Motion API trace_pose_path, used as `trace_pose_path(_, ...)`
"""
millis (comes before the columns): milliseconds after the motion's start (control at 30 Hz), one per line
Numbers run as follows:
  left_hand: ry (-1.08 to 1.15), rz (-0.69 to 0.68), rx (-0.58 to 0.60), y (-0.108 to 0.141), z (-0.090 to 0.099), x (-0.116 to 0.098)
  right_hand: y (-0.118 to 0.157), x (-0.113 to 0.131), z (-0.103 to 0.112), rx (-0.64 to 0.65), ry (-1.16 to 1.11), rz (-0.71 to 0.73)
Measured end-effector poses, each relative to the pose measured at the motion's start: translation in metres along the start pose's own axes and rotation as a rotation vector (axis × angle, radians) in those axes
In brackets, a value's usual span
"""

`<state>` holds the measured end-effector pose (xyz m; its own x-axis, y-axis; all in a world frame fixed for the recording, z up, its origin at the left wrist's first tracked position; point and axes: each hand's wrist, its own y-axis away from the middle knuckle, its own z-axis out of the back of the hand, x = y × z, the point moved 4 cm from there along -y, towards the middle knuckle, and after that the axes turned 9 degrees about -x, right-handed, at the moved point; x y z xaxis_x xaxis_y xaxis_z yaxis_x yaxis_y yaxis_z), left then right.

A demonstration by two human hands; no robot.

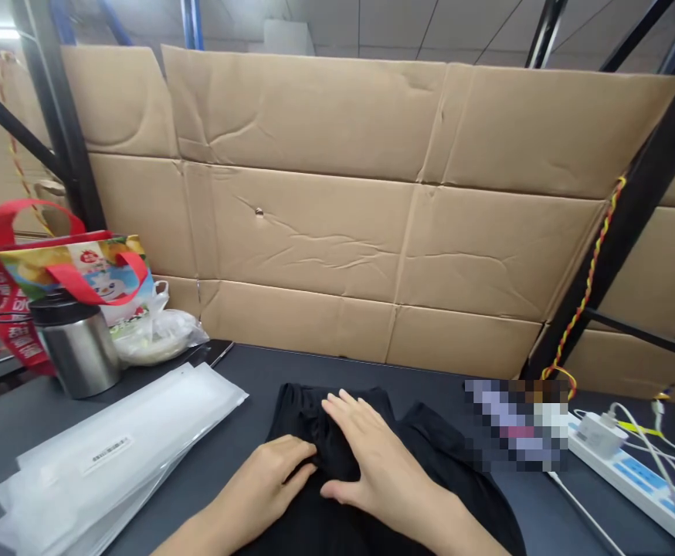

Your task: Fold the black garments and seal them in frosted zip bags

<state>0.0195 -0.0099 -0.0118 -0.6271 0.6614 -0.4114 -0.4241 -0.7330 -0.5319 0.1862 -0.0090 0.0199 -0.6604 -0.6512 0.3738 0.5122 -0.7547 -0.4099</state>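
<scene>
A black cloth garment [326, 432] lies bunched on the dark grey table [227, 386] in front of me. My left hand [271, 479] has its fingers curled into the folds of the cloth. Beside it, my right hand [372, 463] presses flat on the same garment with its fingers spread. A stack of clear plastic sleeves [106, 455] with a white label lies to the left of my left hand, not touching it.
At the back left stand a steel flask [76, 347], a red-handled printed bag [76, 266] and a knotted plastic bag [155, 336]. A white power strip [632, 479] with cables lies at the right, beside a pixelated patch [517, 425]. A cardboard wall [314, 232] rises behind the table.
</scene>
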Motion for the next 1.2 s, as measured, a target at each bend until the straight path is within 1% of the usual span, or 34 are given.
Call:
trace_pose_path(67,-0.012,0.017,0.006,-0.001,0.000,-0.003,-0.004,-0.003,-0.006,0.055,0.001,0.068)
trace_pose_path(133,-0.010,0.010,0.018,-0.002,0.003,-0.003,-0.006,-0.006,-0.016,0.062,0.001,0.099)
trace_pose_path(167,-0.013,0.002,0.016,-0.002,0.008,-0.002,-0.006,-0.008,-0.021,0.052,0.005,0.103)
trace_pose_path(233,-0.054,0.006,-0.025,-0.004,0.026,0.008,-0.004,-0.010,-0.029,0.042,0.020,0.101)
trace_pose_path(300,-0.161,0.059,-0.092,-0.005,0.052,0.028,-0.003,-0.012,-0.032,0.051,0.024,0.093)
trace_pose_path(367,-0.297,0.140,-0.107,-0.002,0.079,0.054,-0.002,-0.013,-0.031,0.060,0.018,0.079)
trace_pose_path(400,-0.355,0.178,-0.092,0.000,0.089,0.067,-0.002,-0.013,-0.030,0.055,0.014,0.075)
trace_pose_path(467,-0.439,0.249,-0.051,0.009,0.104,0.090,-0.002,-0.013,-0.029,0.030,0.003,0.073)
trace_pose_path(533,-0.463,0.304,-0.028,0.018,0.110,0.105,-0.002,-0.014,-0.030,0.000,-0.011,0.061)
trace_pose_path(567,-0.461,0.321,-0.029,0.021,0.111,0.109,-0.002,-0.016,-0.031,-0.011,-0.018,0.044)
trace_pose_path(633,-0.457,0.343,-0.049,0.024,0.112,0.110,-0.001,-0.019,-0.034,-0.027,-0.042,0.001)
trace_pose_path(667,-0.459,0.346,-0.067,0.022,0.113,0.107,-0.002,-0.020,-0.034,-0.041,-0.072,-0.017)
trace_pose_path(733,-0.466,0.337,-0.110,0.014,0.112,0.094,-0.003,-0.022,-0.031,-0.100,-0.202,-0.041)
trace_pose_path(800,-0.425,0.319,-0.130,0.001,0.106,0.072,-0.006,-0.027,-0.021,-0.217,-0.387,-0.085)
trace_pose_path(833,-0.365,0.319,-0.127,-0.007,0.098,0.060,-0.008,-0.031,-0.014,-0.298,-0.474,-0.125)
trace_pose_path(867,-0.254,0.326,-0.107,-0.014,0.087,0.047,-0.009,-0.035,-0.006,-0.387,-0.551,-0.175)
trace_pose_path(933,0.043,0.386,-0.051,-0.027,0.058,0.024,-0.007,-0.046,0.009,-0.568,-0.676,-0.288)
trace_pose_path(1000,0.193,0.410,0.039,-0.035,0.024,0.006,-0.001,-0.053,0.023,-0.732,-0.756,-0.368)
trace_pose_path(1067,0.308,0.445,0.149,-0.038,-0.008,-0.004,0.007,-0.053,0.033,-0.841,-0.741,-0.361)
trace_pose_path(1100,0.365,0.470,0.198,-0.038,-0.021,-0.006,0.012,-0.049,0.036,-0.851,-0.695,-0.316)
trace_pose_path(1133,0.421,0.496,0.238,-0.037,-0.031,-0.005,0.016,-0.044,0.037,-0.816,-0.638,-0.246)
trace_pose_path(1167,0.471,0.519,0.262,-0.036,-0.038,-0.004,0.019,-0.037,0.036,-0.732,-0.577,-0.154)
trace_pose_path(1200,0.517,0.543,0.264,-0.035,-0.041,-0.001,0.021,-0.029,0.033,-0.607,-0.516,-0.052)
